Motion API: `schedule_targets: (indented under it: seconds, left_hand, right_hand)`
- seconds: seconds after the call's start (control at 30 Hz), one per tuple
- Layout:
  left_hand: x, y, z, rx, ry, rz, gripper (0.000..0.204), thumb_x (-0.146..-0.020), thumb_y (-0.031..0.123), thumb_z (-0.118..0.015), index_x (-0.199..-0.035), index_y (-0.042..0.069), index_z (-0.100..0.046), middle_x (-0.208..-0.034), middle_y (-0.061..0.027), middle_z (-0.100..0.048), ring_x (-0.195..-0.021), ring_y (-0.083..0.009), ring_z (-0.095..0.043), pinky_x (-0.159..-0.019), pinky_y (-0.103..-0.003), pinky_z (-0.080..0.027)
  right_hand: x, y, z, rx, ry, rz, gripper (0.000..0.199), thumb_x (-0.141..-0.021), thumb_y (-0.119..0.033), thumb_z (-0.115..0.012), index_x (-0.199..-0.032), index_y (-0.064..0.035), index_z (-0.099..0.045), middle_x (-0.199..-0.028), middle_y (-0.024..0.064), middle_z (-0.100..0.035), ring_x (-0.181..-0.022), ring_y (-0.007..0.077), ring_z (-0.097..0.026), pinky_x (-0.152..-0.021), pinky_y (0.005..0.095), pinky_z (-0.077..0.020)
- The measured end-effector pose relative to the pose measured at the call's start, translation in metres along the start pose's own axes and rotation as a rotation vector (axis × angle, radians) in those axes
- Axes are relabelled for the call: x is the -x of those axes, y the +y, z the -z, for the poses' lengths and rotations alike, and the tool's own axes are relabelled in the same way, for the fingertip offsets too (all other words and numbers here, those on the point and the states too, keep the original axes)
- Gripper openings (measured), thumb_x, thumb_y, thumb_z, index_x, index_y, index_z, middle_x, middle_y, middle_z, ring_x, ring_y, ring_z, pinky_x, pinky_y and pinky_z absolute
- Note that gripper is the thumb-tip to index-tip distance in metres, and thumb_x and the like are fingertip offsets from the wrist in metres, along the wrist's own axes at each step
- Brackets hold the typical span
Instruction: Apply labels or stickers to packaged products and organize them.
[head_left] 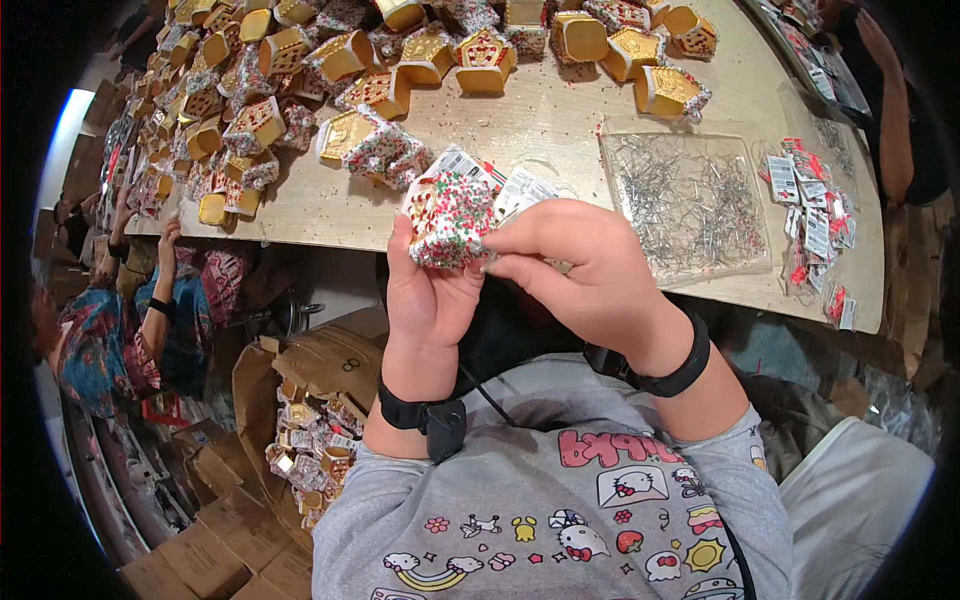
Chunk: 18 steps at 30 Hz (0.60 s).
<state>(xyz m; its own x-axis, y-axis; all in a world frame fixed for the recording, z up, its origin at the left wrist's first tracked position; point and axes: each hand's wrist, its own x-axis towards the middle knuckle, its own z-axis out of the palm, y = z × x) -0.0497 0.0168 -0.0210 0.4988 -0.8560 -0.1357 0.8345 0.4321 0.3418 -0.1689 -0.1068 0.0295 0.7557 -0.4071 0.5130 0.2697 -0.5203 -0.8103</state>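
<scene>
Cradling the sprinkle-covered house [458, 215] from below, my left hand [430, 300] holds it at the near edge of the tabletop [545, 112]; my right hand [585, 250] pinches at its side, on something too small to tell. I'd best steady the left grip and pinch lightly.

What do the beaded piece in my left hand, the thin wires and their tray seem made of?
Beaded piece: shiny, granular coating, probably plastic beads, from its red, green and white specks. Wires: likely metal, by their thin, silvery glint. Tray: perhaps smooth clear plastic, as the tabletop's colour seems to show through.
</scene>
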Motion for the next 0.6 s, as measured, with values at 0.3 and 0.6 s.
schedule_targets:
  seconds: [0.3,0.6]
  left_hand:
    - [-0.001,-0.004,-0.001,-0.069,-0.018,0.041,0.051,-0.092,0.039,-0.039,-0.128,0.002,-0.037,-0.122,-0.0162,-0.049,-0.109,-0.0285,-0.051,-0.089,-0.042,-0.046]
    - [-0.001,0.029,-0.014,-0.35,0.02,-0.179,0.046,-0.092,0.031,-0.042,-0.125,0.0,-0.037,-0.119,-0.0143,-0.051,-0.104,-0.0261,-0.054,-0.085,-0.041,-0.048]
  right_hand:
    - [-0.001,-0.005,0.012,-0.254,-0.123,-0.397,0.012,-0.067,-0.001,-0.072,-0.077,-0.0004,-0.064,-0.071,0.0032,-0.059,-0.064,0.0089,-0.054,-0.055,0.0216,-0.041]
    - [0.003,-0.001,0.017,-0.16,-0.069,-0.262,0.022,-0.067,-0.003,-0.072,-0.085,-0.002,-0.059,-0.08,0.0029,-0.052,-0.062,0.0072,-0.049,-0.056,0.0197,-0.0407]
